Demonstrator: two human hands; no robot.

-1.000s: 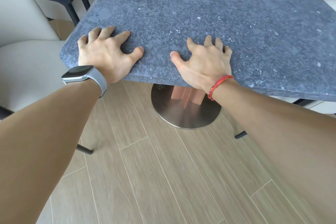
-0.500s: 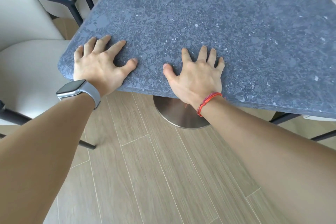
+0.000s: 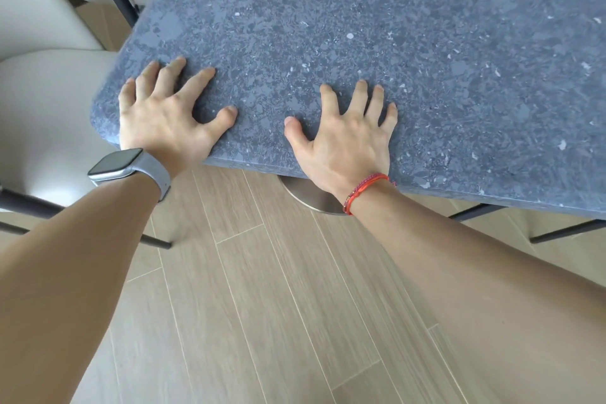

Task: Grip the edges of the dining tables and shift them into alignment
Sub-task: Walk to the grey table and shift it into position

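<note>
Dining table (image 3: 377, 26) with speckled top is seen across upper right of frame. Left hand (image 3: 164, 118) and right hand (image 3: 347, 141) are pressed flat by its lower edge, fingers splayed wide, nothing gripped. Slipping is risked without an edge grip; cream chair (image 3: 49, 92) at left could be struck.

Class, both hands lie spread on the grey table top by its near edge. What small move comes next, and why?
Probably slide the left hand and right hand back and curl fingers under the near edge of the table. Both press flat on top, fingers spread, so there is no grip for shifting it.
</note>
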